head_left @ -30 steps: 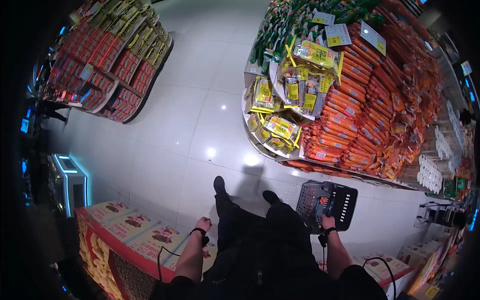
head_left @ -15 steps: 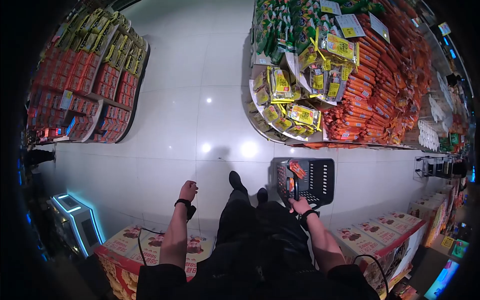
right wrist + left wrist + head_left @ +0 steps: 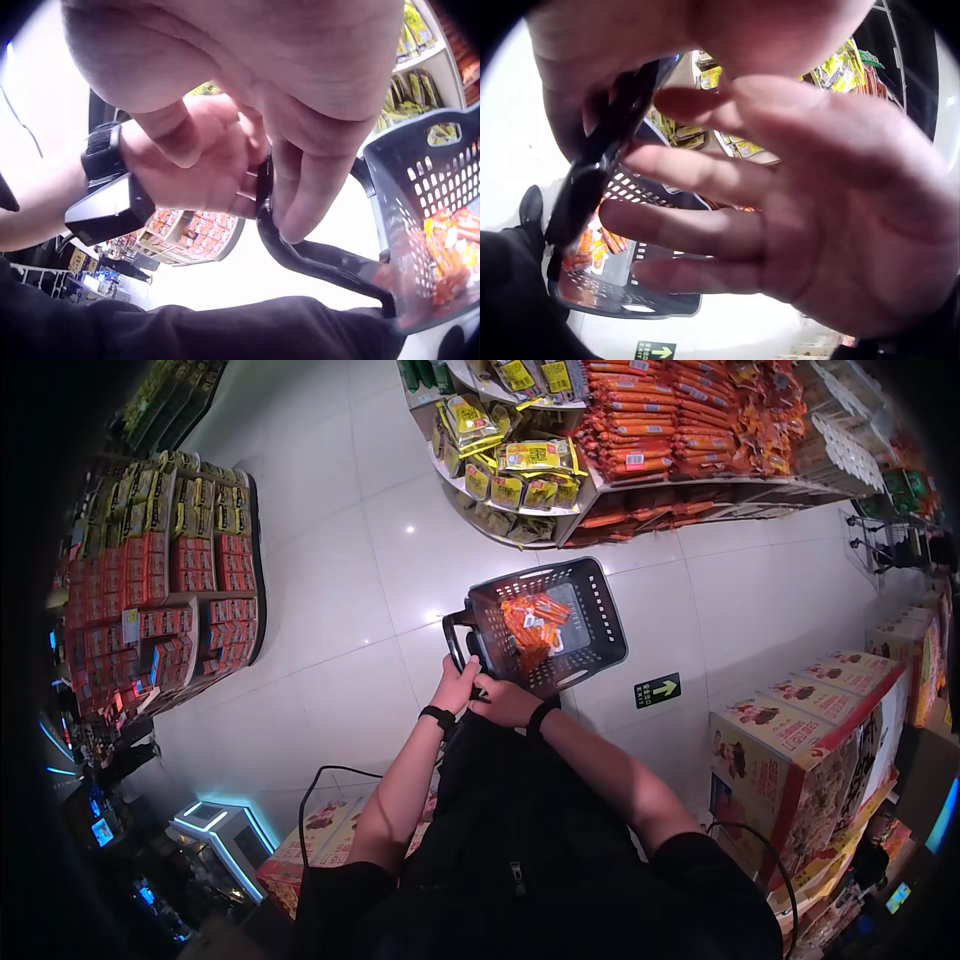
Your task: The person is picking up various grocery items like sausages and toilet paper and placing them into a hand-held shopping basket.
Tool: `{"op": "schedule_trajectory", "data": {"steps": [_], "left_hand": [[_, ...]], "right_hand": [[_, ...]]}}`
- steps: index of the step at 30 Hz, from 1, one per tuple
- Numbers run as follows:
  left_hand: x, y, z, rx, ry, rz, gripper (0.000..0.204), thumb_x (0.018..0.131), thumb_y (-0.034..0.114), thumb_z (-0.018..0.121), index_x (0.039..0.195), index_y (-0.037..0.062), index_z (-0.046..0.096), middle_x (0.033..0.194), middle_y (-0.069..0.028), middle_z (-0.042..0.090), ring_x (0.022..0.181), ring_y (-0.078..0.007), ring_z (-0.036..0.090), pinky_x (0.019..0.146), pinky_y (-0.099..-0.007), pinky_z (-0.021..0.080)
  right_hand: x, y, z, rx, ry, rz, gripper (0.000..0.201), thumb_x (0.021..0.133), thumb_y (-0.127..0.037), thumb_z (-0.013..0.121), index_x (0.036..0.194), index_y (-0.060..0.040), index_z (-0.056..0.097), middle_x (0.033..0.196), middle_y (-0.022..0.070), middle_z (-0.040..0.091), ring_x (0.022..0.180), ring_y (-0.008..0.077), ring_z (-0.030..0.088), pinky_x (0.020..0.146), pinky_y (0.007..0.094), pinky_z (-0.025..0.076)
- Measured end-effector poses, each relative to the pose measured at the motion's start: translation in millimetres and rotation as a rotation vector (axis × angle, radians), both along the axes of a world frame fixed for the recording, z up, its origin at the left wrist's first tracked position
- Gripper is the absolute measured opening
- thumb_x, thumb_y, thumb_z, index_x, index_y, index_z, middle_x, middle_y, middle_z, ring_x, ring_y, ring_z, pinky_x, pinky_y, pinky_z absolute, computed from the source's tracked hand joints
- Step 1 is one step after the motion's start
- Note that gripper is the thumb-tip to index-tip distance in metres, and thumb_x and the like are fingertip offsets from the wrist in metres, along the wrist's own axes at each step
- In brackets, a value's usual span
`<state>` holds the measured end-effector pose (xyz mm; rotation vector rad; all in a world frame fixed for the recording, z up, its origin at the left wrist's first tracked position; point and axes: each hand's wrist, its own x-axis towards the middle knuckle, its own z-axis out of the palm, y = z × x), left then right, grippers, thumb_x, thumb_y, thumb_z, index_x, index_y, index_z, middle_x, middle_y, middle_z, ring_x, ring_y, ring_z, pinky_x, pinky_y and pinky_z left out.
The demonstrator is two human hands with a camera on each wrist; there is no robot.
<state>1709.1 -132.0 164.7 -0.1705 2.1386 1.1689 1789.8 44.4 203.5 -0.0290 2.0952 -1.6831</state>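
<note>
A dark grey shopping basket (image 3: pixel 604 622) hangs in front of the person, its perforated walls around several orange packets (image 3: pixel 538 618). My left hand (image 3: pixel 457 686) grips the basket's black handle (image 3: pixel 452 638), fingers curled around it. Close beside it is my right hand (image 3: pixel 506 704). In the left wrist view its fingers (image 3: pixel 694 225) stretch out nearly straight, fingertips right at the handle. The right wrist view has the right fingers (image 3: pixel 319 184) lying along the handle bar, the thumb apart from it. Dark straps circle both wrists.
Ahead, a rounded shelf (image 3: pixel 520 520) holds yellow-labelled packs and orange packets. Another shelf (image 3: pixel 185 580) of red and yellow packs stands left. Stacked cartons (image 3: pixel 790 740) are close on the right, more at lower left. A green exit sign (image 3: pixel 657 690) marks the tiled floor.
The basket has swung from the right side to the front. My left hand, earlier apart at the left, has come across to its handle; my right hand's fingers have loosened from it.
</note>
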Motion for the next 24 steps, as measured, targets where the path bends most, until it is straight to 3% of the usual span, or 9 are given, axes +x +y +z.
{"op": "schedule_trajectory", "data": {"steps": [2, 4, 5, 9, 11, 17, 20, 23, 24], "left_hand": [[18.4, -6.6, -37.3, -0.014, 0.026, 0.076, 0.045, 0.112, 0.027, 0.061, 0.135, -0.0055, 0.040, 0.101, -0.0181, 0.069, 0.087, -0.0239, 0.072, 0.082, -0.0373, 0.061], [29.9, -8.3, -48.9, 0.047, -0.005, 0.240, 0.024, 0.113, 0.014, 0.056, 0.120, -0.0015, 0.039, 0.090, -0.0162, 0.067, 0.068, -0.0230, 0.071, 0.060, -0.0370, 0.062], [34.4, -14.5, -57.1, 0.053, 0.049, 0.241, 0.026, 0.113, 0.017, 0.057, 0.122, -0.0010, 0.041, 0.087, -0.0144, 0.066, 0.067, -0.0235, 0.071, 0.060, -0.0381, 0.061], [31.8, -29.9, -53.0, -0.147, 0.113, 0.107, 0.026, 0.113, 0.020, 0.056, 0.120, -0.0005, 0.042, 0.086, -0.0157, 0.069, 0.065, -0.0254, 0.072, 0.059, -0.0392, 0.060], [33.1, -37.6, -56.4, -0.151, 0.107, 0.116, 0.027, 0.113, 0.019, 0.056, 0.120, -0.0006, 0.040, 0.086, -0.0158, 0.069, 0.065, -0.0266, 0.073, 0.057, -0.0404, 0.060], [41.4, -56.3, -67.3, -0.208, 0.144, 0.098, 0.026, 0.113, 0.016, 0.056, 0.120, 0.0007, 0.036, 0.083, -0.0141, 0.065, 0.060, -0.0259, 0.070, 0.051, -0.0396, 0.060], [45.5, -64.9, -63.1, -0.167, 0.120, 0.146, 0.026, 0.113, 0.016, 0.057, 0.119, 0.0024, 0.036, 0.081, -0.0129, 0.063, 0.058, -0.0248, 0.068, 0.049, -0.0395, 0.059], [52.7, -71.7, -52.2, -0.154, 0.147, 0.163, 0.022, 0.111, 0.015, 0.057, 0.115, 0.0037, 0.039, 0.078, -0.0114, 0.061, 0.056, -0.0241, 0.066, 0.050, -0.0394, 0.058], [54.0, -79.3, -53.5, -0.141, 0.150, 0.163, 0.022, 0.111, 0.014, 0.057, 0.115, 0.0038, 0.039, 0.078, -0.0108, 0.061, 0.055, -0.0240, 0.066, 0.049, -0.0392, 0.058]], "right_hand": [[35.5, 8.1, -8.7, -0.176, 0.181, -0.098, 0.026, 0.102, -0.018, 0.067, 0.121, -0.0002, 0.068, 0.107, 0.0226, 0.078, 0.101, 0.0381, 0.077, 0.092, 0.0437, 0.060], [76.1, 32.6, -13.1, -0.239, -0.094, -0.127, 0.026, 0.106, -0.019, 0.066, 0.125, 0.0000, 0.066, 0.108, 0.0164, 0.079, 0.097, 0.0258, 0.078, 0.090, 0.0383, 0.061], [100.0, 46.5, -27.8, -0.289, -0.214, -0.152, 0.027, 0.109, -0.019, 0.065, 0.128, 0.0012, 0.064, 0.109, 0.0130, 0.078, 0.099, 0.0201, 0.077, 0.091, 0.0364, 0.061], [205.7, 124.4, -87.9, -0.316, -0.568, -0.513, 0.031, 0.112, -0.024, 0.059, 0.128, 0.0026, 0.062, 0.111, 0.0145, 0.078, 0.094, 0.0217, 0.077, 0.087, 0.0353, 0.062], [260.3, 165.9, -86.7, -0.214, -0.557, -0.704, 0.033, 0.109, -0.026, 0.058, 0.118, 0.0044, 0.065, 0.106, 0.0185, 0.079, 0.087, 0.0244, 0.079, 0.081, 0.0369, 0.063], [396.5, 248.6, -124.4, 0.050, -0.574, -0.990, 0.031, 0.109, -0.025, 0.053, 0.114, 0.0036, 0.064, 0.098, 0.0191, 0.078, 0.083, 0.0272, 0.079, 0.076, 0.0393, 0.064], [413.4, 249.0, -110.7, 0.060, -0.586, -1.109, 0.032, 0.109, -0.027, 0.053, 0.107, 0.0022, 0.065, 0.095, 0.0160, 0.078, 0.078, 0.0237, 0.078, 0.075, 0.0379, 0.063], [411.3, 230.9, -104.4, 0.144, -0.572, -1.057, 0.031, 0.109, -0.028, 0.053, 0.106, 0.0012, 0.065, 0.093, 0.0139, 0.078, 0.078, 0.0218, 0.077, 0.074, 0.0372, 0.062], [407.7, 221.8, -103.5, 0.235, -0.599, -0.973, 0.033, 0.108, -0.031, 0.056, 0.108, 0.0002, 0.067, 0.095, 0.0160, 0.079, 0.082, 0.0286, 0.078, 0.078, 0.0418, 0.062]]}}
